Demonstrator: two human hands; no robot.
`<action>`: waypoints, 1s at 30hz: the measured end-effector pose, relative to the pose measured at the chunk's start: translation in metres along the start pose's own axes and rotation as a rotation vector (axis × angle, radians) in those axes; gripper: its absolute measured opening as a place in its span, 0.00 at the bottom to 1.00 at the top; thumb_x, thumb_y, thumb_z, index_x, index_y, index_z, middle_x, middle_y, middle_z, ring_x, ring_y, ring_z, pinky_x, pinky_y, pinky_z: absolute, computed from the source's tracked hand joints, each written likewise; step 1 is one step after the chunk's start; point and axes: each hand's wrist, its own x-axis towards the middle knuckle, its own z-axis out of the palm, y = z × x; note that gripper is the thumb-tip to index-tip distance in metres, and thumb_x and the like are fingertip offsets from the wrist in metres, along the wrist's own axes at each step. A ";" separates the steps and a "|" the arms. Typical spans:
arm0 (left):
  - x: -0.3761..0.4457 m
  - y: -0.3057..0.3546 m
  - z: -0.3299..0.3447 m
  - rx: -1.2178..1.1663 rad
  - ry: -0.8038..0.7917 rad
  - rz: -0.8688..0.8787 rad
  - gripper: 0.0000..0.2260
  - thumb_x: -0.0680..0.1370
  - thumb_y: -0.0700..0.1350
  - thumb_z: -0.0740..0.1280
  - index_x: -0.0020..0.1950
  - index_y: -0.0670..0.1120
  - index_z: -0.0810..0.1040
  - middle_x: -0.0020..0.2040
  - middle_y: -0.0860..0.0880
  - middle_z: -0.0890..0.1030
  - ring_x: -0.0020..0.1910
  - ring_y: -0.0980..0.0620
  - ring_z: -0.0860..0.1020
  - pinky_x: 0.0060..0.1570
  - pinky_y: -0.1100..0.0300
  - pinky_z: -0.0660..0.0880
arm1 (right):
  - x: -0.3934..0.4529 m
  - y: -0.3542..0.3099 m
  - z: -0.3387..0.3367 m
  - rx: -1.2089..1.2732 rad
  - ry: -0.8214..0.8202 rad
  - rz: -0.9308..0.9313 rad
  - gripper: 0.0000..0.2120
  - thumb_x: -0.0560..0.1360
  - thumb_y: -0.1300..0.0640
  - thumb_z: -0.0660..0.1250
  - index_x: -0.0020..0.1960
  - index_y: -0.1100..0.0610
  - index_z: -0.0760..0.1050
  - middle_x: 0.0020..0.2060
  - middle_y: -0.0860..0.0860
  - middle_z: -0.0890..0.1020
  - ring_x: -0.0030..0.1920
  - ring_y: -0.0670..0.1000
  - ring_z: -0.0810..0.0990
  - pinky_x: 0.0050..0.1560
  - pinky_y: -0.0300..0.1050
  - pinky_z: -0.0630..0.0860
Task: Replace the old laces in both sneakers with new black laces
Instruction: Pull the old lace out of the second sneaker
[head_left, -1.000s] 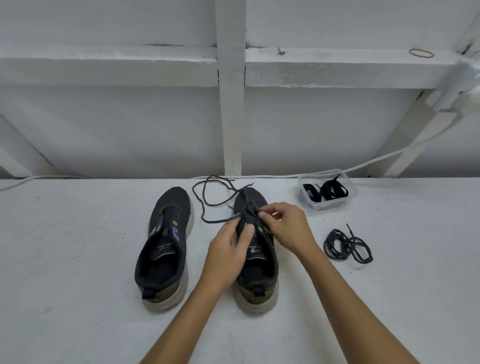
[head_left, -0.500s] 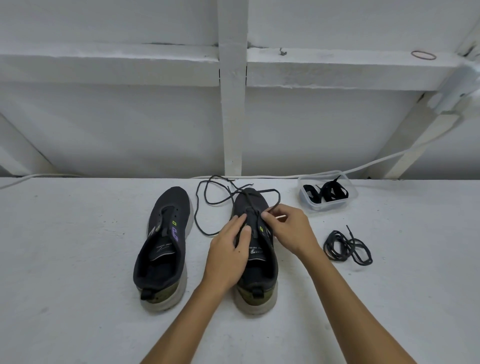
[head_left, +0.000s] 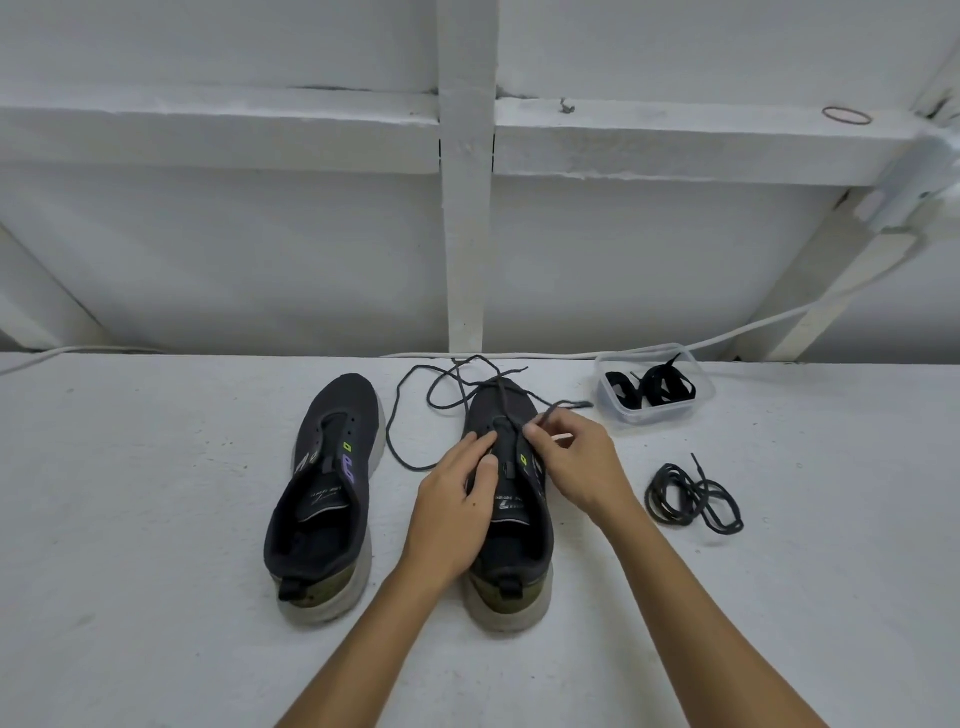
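Two dark sneakers stand side by side on the white table, toes pointing away. The left sneaker (head_left: 324, 488) has empty eyelets. On the right sneaker (head_left: 511, 535) my left hand (head_left: 457, 512) rests with straight fingers over the left side of the tongue. My right hand (head_left: 574, 467) pinches the old grey lace (head_left: 410, 415) at the upper eyelets. That lace trails in loose loops past the toe and to the left. A removed old lace (head_left: 693, 499) lies bundled to the right. New black laces (head_left: 652, 389) sit in a clear plastic tub (head_left: 649, 413).
A white cable (head_left: 550, 356) runs along the table's far edge under a white wall with beams. A rubber band (head_left: 847, 115) lies on the upper ledge at right.
My right hand has drawn the lace out toward the right, and the loose loops past the toe have shifted. My left hand has slid slightly up the tongue.
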 end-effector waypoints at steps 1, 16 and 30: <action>0.000 0.000 0.000 -0.001 0.002 0.003 0.17 0.84 0.50 0.58 0.72 0.55 0.74 0.75 0.56 0.70 0.74 0.61 0.65 0.75 0.61 0.60 | 0.002 -0.001 0.000 0.039 0.037 0.016 0.07 0.81 0.52 0.67 0.46 0.53 0.79 0.42 0.46 0.84 0.42 0.47 0.83 0.46 0.45 0.80; 0.000 0.000 0.001 -0.008 0.005 0.005 0.17 0.84 0.50 0.59 0.72 0.55 0.74 0.74 0.55 0.71 0.74 0.60 0.65 0.74 0.61 0.61 | 0.000 0.001 -0.001 -0.028 0.027 -0.001 0.05 0.78 0.55 0.70 0.43 0.49 0.81 0.40 0.45 0.83 0.40 0.46 0.81 0.44 0.38 0.76; 0.000 -0.001 0.001 -0.018 0.004 -0.005 0.17 0.84 0.50 0.59 0.72 0.56 0.74 0.74 0.56 0.70 0.74 0.60 0.65 0.75 0.60 0.61 | -0.005 -0.002 0.011 0.155 0.127 0.232 0.14 0.73 0.40 0.72 0.42 0.52 0.84 0.37 0.46 0.86 0.40 0.47 0.85 0.49 0.50 0.84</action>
